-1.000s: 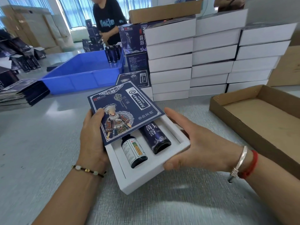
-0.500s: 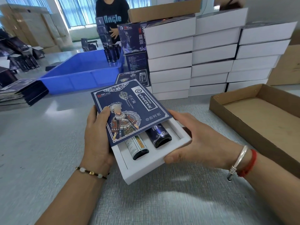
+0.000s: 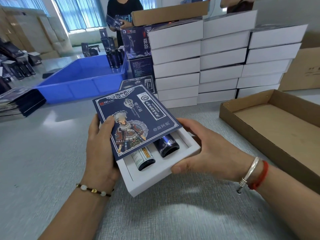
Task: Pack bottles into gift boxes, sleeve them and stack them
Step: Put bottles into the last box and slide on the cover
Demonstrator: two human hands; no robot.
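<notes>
A white gift box point(image 3: 152, 177) is held above the grey table, tilted, with two bottles lying in it: a white-labelled bottle point(image 3: 143, 158) and a dark blue bottle point(image 3: 167, 146). A navy printed sleeve point(image 3: 133, 118) covers the box's far half and hides the bottles' upper parts. My left hand point(image 3: 100, 146) grips the sleeve's left edge, thumb on its printed face. My right hand point(image 3: 206, 149) holds the box's right side and near corner, thumb at the front edge.
Stacks of white boxes point(image 3: 223, 61) stand behind. A shallow open cardboard tray point(image 3: 277, 125) lies at the right. A blue plastic bin point(image 3: 81, 80) holding dark bottles sits at the back left, flat sleeves point(image 3: 19, 101) pile at the far left. A person stands beyond the table.
The sleeve has slid further over the box toward me, so less of both bottles shows. Both hands kept their grips.
</notes>
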